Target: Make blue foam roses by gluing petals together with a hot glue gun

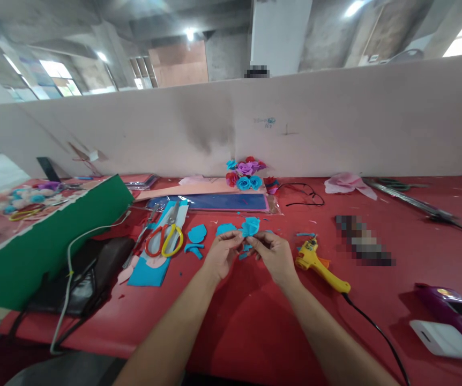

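Left hand (225,249) and right hand (273,252) are close together over the red table (251,327), and from where I stand I can see the fingertips of both pinching a blue paper flower (251,226) at its base, petals upward. Taking the hands as the middle of the dial, with twelve straight ahead of the person, a white box (444,340) sits at four o'clock, by a purple object (450,303). Closer in, between three and four, lies a yellow glue gun (322,265). Between eight and nine a dark bag (94,262) rests near a green board (54,249); at nine, scissors (172,241) with red and yellow handles lie on blue sheeting (146,276), and a loose blue petal (197,234) lies between them and the hands. Farther off, at twelve, I spot a bunch of paper flowers (245,172), with dark-rimmed glasses (321,199) toward one and crumpled pink paper (347,184) near two. Behind it all stands a pale partition (335,123).
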Demonstrator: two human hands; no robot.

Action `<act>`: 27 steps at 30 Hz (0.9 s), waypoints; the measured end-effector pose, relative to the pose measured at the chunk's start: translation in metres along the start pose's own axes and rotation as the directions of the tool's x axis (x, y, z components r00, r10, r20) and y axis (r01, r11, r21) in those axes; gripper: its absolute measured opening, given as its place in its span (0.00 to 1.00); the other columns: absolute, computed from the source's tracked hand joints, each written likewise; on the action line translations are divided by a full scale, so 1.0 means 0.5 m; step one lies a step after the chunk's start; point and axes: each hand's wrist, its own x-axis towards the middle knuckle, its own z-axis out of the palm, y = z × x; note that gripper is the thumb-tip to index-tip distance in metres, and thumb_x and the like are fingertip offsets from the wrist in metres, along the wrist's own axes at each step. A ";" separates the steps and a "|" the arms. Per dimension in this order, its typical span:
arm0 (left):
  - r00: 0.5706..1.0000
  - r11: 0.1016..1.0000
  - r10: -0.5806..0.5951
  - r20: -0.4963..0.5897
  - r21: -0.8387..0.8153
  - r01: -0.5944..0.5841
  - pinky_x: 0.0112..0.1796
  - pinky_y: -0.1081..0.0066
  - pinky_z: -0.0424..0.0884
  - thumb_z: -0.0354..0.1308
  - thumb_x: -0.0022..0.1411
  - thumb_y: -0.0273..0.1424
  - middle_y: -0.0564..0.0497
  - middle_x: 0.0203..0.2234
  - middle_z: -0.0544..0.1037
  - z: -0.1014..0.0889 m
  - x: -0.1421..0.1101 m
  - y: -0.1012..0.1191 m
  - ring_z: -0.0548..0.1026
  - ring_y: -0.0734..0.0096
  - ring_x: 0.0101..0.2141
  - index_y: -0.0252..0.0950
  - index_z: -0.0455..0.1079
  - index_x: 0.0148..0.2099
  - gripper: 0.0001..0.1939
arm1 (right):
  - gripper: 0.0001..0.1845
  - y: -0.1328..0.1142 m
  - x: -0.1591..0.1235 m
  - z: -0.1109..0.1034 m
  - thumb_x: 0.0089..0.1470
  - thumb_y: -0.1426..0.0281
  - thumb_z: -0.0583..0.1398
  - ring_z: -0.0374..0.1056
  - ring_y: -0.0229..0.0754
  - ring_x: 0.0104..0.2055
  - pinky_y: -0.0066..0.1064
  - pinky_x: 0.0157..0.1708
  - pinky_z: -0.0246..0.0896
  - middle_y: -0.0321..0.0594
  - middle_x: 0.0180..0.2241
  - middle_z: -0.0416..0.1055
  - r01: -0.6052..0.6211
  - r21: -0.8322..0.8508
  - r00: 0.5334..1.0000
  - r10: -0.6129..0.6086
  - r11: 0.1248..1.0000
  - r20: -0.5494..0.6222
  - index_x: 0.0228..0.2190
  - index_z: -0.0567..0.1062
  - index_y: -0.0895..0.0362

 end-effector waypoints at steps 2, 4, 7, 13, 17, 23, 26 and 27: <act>1.000 1.000 -0.009 0.009 -0.003 0.009 0.28 0.71 0.63 0.69 0.42 0.32 0.53 0.22 0.72 -0.001 0.001 -0.001 0.68 0.74 0.25 0.32 0.72 0.26 0.11 | 0.16 -0.003 0.000 0.002 0.44 0.55 0.64 0.71 0.41 0.20 0.28 0.17 0.62 0.39 0.22 0.75 -0.012 0.040 1.000 0.011 0.999 0.019 0.25 0.75 0.56; 1.000 1.000 -0.020 0.005 -0.002 0.020 0.29 0.72 0.64 0.69 0.42 0.33 0.52 0.22 0.72 -0.002 0.003 -0.002 0.69 0.73 0.26 0.33 0.72 0.26 0.11 | 0.16 -0.005 0.000 0.003 0.43 0.56 0.65 0.71 0.41 0.21 0.29 0.18 0.64 0.39 0.22 0.75 -0.016 0.057 1.000 0.014 0.998 0.028 0.25 0.75 0.56; 0.999 1.000 -0.027 -0.025 -0.011 0.027 0.29 0.72 0.64 0.68 0.44 0.36 0.53 0.23 0.73 -0.003 0.004 -0.002 0.69 0.73 0.27 0.34 0.72 0.26 0.11 | 0.15 -0.006 0.001 0.005 0.42 0.57 0.66 0.72 0.41 0.22 0.31 0.22 0.69 0.38 0.23 0.76 -0.029 0.080 0.999 0.026 0.996 0.037 0.24 0.75 0.56; 0.991 0.987 0.126 -0.053 0.105 -0.120 0.32 0.73 0.64 0.68 0.45 0.34 0.53 0.22 0.73 -0.003 -0.001 0.008 0.68 0.75 0.27 0.34 0.74 0.25 0.09 | 0.14 -0.003 0.004 0.003 0.41 0.58 0.66 0.73 0.43 0.24 0.35 0.27 0.72 0.38 0.24 0.76 -0.039 0.107 0.999 0.035 0.994 0.040 0.25 0.75 0.55; 0.973 0.937 0.221 -0.067 0.290 -0.193 0.37 0.73 0.65 0.67 0.46 0.31 0.53 0.24 0.74 0.000 -0.007 0.015 0.69 0.75 0.30 0.34 0.76 0.27 0.06 | 0.13 -0.004 0.002 0.002 0.42 0.59 0.65 0.74 0.44 0.25 0.35 0.28 0.73 0.37 0.24 0.76 -0.042 0.084 0.999 0.040 0.996 0.020 0.26 0.75 0.56; 0.969 0.909 0.247 -0.024 0.352 -0.223 0.40 0.71 0.65 0.66 0.47 0.32 0.51 0.28 0.75 0.000 -0.006 0.010 0.70 0.70 0.34 0.35 0.76 0.28 0.06 | 0.09 -0.010 0.000 0.000 0.42 0.63 0.64 0.73 0.43 0.24 0.33 0.26 0.71 0.37 0.23 0.75 -0.033 0.004 0.999 0.033 0.999 -0.004 0.25 0.75 0.56; 0.964 0.894 0.265 -0.007 0.378 -0.243 0.39 0.71 0.65 0.65 0.48 0.32 0.51 0.28 0.75 -0.004 -0.003 0.006 0.70 0.71 0.33 0.35 0.77 0.29 0.06 | 0.08 -0.013 0.000 0.000 0.42 0.64 0.64 0.73 0.42 0.23 0.32 0.26 0.71 0.37 0.22 0.75 -0.043 -0.012 0.999 0.043 0.999 -0.014 0.25 0.76 0.56; 0.961 0.884 0.277 0.002 0.392 -0.255 0.39 0.71 0.65 0.65 0.48 0.32 0.51 0.28 0.74 -0.005 -0.002 0.005 0.70 0.71 0.33 0.36 0.77 0.29 0.05 | 0.09 -0.014 0.000 -0.001 0.42 0.64 0.64 0.73 0.42 0.23 0.32 0.25 0.71 0.37 0.22 0.75 -0.047 -0.015 0.999 0.047 0.999 -0.016 0.25 0.76 0.56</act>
